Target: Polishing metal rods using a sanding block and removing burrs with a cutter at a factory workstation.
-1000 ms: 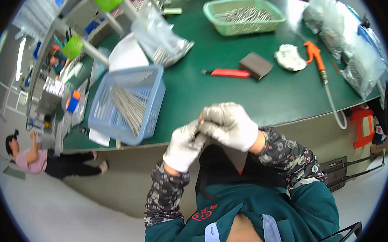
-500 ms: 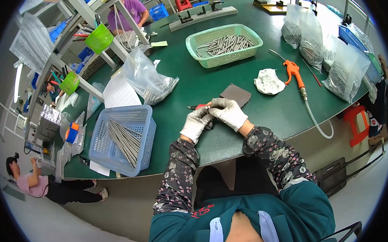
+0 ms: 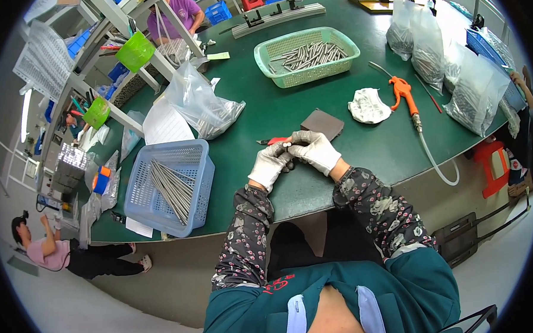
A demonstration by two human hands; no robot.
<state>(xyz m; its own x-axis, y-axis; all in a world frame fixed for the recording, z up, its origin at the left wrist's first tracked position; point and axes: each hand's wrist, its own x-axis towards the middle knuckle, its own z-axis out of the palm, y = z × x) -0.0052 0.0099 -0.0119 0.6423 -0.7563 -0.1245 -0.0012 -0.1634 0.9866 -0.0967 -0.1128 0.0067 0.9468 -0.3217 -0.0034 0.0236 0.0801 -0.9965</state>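
Observation:
Gloved in white with dark, soiled fingers, my left hand [image 3: 269, 167] and my right hand [image 3: 317, 153] meet above the near edge of the green table. Their fingertips pinch a small shiny metal piece [image 3: 287, 145] between them; most of it is hidden by the fingers. Just beyond the left fingertips lies a red-handled cutter [image 3: 272, 141] with a dark tip. A flat brown abrasive-looking sheet [image 3: 322, 124] rests on the table past my right hand.
A blue basket [image 3: 205, 187] of long metal rods stands left, a green basket [image 3: 310, 78] of short metal pins ahead. To the right are a white cloth [image 3: 368, 106], an orange air gun [image 3: 404, 94] with hose, and bags of metal parts [image 3: 478, 106]. Other people work at far left.
Both hands stay together in nearly the same place, with slight finger movement; a shiny bit of the piece shows more plainly. The whole view has shifted slightly.

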